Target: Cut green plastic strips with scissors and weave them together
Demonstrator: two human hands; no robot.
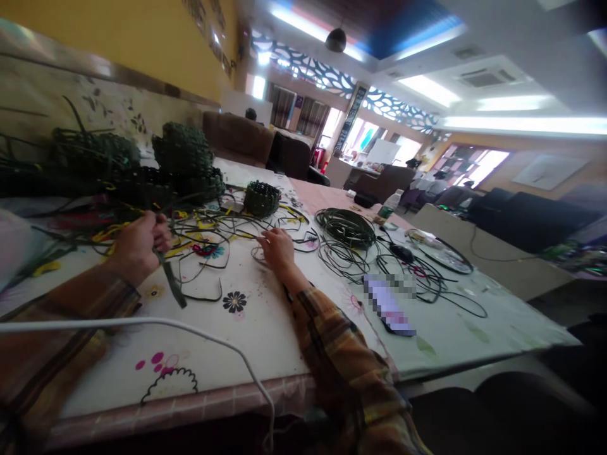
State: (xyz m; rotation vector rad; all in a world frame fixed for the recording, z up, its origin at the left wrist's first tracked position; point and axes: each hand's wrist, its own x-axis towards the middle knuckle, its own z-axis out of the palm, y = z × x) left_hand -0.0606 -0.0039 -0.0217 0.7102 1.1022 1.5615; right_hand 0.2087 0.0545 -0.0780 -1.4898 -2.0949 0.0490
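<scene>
My left hand is closed around dark green flat strips, whose ends hang down toward the white flowered tablecloth. My right hand rests low over the cloth near the middle, fingers bent together beside thin dark strands; whether it pinches one is too small to tell. Beyond my hands stands a small woven dark green basket. Larger woven pieces are piled at the back left. Green and yellow strips lie scattered between them.
Right of my hands lie a large coil of dark green strip, a phone and a clear bottle. A white cable crosses in front of me. Chairs stand behind the table.
</scene>
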